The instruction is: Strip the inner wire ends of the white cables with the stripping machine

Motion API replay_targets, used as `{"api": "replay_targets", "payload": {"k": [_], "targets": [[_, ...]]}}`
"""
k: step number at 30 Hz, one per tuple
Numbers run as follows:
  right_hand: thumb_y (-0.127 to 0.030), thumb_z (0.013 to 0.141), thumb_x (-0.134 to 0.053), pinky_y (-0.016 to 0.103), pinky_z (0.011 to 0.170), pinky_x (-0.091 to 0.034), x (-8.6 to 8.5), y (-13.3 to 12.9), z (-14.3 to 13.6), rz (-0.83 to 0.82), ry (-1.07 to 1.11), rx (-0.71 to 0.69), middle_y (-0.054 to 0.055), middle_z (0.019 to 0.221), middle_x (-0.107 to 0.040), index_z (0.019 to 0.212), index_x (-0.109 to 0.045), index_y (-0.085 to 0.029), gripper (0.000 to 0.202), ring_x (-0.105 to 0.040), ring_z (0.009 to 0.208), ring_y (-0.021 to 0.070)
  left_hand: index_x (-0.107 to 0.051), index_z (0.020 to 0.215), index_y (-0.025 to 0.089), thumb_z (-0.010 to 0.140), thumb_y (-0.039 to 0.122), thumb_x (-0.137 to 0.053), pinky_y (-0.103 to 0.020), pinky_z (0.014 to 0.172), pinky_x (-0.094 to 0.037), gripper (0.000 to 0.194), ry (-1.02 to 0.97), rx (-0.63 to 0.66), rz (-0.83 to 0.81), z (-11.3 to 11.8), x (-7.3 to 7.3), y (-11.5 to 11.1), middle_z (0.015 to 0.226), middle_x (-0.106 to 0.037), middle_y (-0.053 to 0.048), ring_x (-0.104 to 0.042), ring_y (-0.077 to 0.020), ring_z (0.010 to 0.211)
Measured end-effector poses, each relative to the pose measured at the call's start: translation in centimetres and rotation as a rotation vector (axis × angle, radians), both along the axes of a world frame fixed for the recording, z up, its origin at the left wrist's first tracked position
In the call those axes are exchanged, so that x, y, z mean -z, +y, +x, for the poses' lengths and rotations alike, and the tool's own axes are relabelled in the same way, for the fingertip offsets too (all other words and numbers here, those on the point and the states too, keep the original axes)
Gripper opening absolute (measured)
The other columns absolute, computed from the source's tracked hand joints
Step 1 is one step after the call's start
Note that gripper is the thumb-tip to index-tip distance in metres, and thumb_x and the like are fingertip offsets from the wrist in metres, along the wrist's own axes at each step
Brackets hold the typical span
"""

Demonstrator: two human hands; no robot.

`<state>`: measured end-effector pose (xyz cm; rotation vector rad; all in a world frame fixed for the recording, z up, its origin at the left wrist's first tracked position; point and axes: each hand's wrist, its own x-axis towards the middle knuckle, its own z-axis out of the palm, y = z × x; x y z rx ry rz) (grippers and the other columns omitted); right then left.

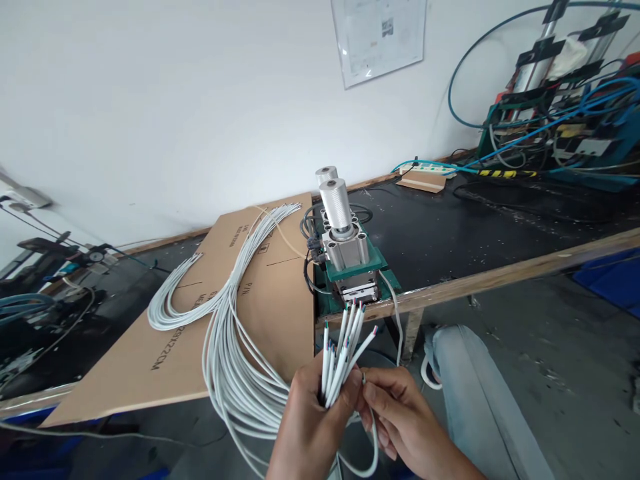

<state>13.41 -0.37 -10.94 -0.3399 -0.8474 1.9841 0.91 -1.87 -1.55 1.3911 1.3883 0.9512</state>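
My left hand (320, 410) is closed around a bunch of white cables (341, 357), whose cut ends point up and show small coloured wire tips. Beside it, my right hand (400, 413) pinches the end of one white cable between thumb and forefinger; that cable loops down below the hands. From my left hand the bundle of white cables (240, 373) runs back onto a flat cardboard sheet (285, 300). Just beyond the cable ends stands a small machine (347, 250) with two knurled metal cylinders on a green base at the bench edge.
The black bench (450, 233) runs along the white wall. A power strip (427, 170) and a cardboard piece (423, 181) lie at the back. More machinery with blue hoses (545, 113) stands at right; other equipment (65, 260) is at left. A leg in jeans (480, 400) is below the bench edge.
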Motion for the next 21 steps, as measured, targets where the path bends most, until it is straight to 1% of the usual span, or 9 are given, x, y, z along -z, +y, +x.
{"api": "replay_targets", "payload": {"k": [3,6,9,13,15,18,21], "targets": [[-0.047,0.092,-0.072,0.009,0.031,-0.029,-0.2,-0.1,-0.3,-0.025,0.035,0.006,-0.004,0.054,-0.052,0.071,-0.07,-0.014,0.039,-0.032,0.036,0.0009,-0.053,0.068,0.02,0.097,0.049,-0.055,-0.025,0.055,-0.045,0.041,-0.032,0.033,0.002,0.0,0.0,0.0,0.056,-0.059,0.0,-0.057,-0.0158,0.053],[-0.048,0.089,-0.075,0.009,0.03,-0.027,-0.6,-0.4,-0.7,-0.06,0.076,0.018,-0.005,0.052,-0.05,0.07,-0.069,-0.014,0.039,-0.03,0.035,0.001,-0.052,0.067,0.021,0.098,0.048,-0.054,-0.026,0.057,-0.046,0.042,-0.043,0.057,-0.005,-0.2,0.1,-0.1,0.058,-0.06,-0.002,-0.06,-0.0175,0.057],[-0.05,0.087,-0.077,0.009,0.029,-0.025,-0.9,-0.6,-1.0,-0.094,0.089,0.039,-0.007,0.05,-0.046,0.068,-0.067,-0.015,0.041,-0.029,0.035,0.0012,-0.053,0.069,0.02,0.099,0.047,-0.054,-0.027,0.059,-0.047,0.04,-0.011,0.044,-0.005,-0.4,0.4,-0.3,0.06,-0.06,-0.002,-0.061,-0.019,0.061],[-0.052,0.085,-0.079,0.009,0.029,-0.021,-1.0,-0.7,-1.2,-0.131,0.097,0.044,-0.01,0.046,-0.04,0.068,-0.067,-0.015,0.042,-0.024,0.033,0.0005,-0.052,0.07,0.02,0.098,0.049,-0.056,-0.027,0.057,-0.045,0.04,-0.002,0.032,-0.012,-0.6,0.8,-0.3,0.06,-0.058,-0.002,-0.058,-0.0183,0.059],[-0.052,0.084,-0.079,0.01,0.029,-0.021,-1.0,-0.6,-1.1,-0.138,0.096,0.038,-0.01,0.045,-0.04,0.068,-0.066,-0.015,0.042,-0.024,0.033,0.0005,-0.051,0.069,0.02,0.097,0.051,-0.055,-0.027,0.056,-0.045,0.041,-0.01,0.041,-0.011,-0.6,0.8,-0.3,0.059,-0.057,-0.001,-0.057,-0.0179,0.057],[-0.053,0.085,-0.078,0.01,0.029,-0.022,-1.0,-0.5,-0.9,-0.13,0.083,0.032,-0.009,0.045,-0.042,0.067,-0.065,-0.015,0.044,-0.025,0.033,0.0011,-0.052,0.069,0.02,0.096,0.05,-0.055,-0.027,0.056,-0.044,0.041,0.035,0.017,0.012,-0.5,0.8,0.0,0.058,-0.055,0.0,-0.056,-0.0172,0.057],[-0.054,0.086,-0.076,0.011,0.029,-0.023,-0.9,-0.3,-0.6,-0.098,0.035,0.03,-0.009,0.046,-0.042,0.067,-0.063,-0.015,0.045,-0.025,0.033,0.0014,-0.054,0.071,0.02,0.093,0.047,-0.061,-0.025,0.055,-0.044,0.036,0.033,0.003,0.013,-0.2,0.5,0.3,0.058,-0.056,0.001,-0.056,-0.0167,0.055]]}}
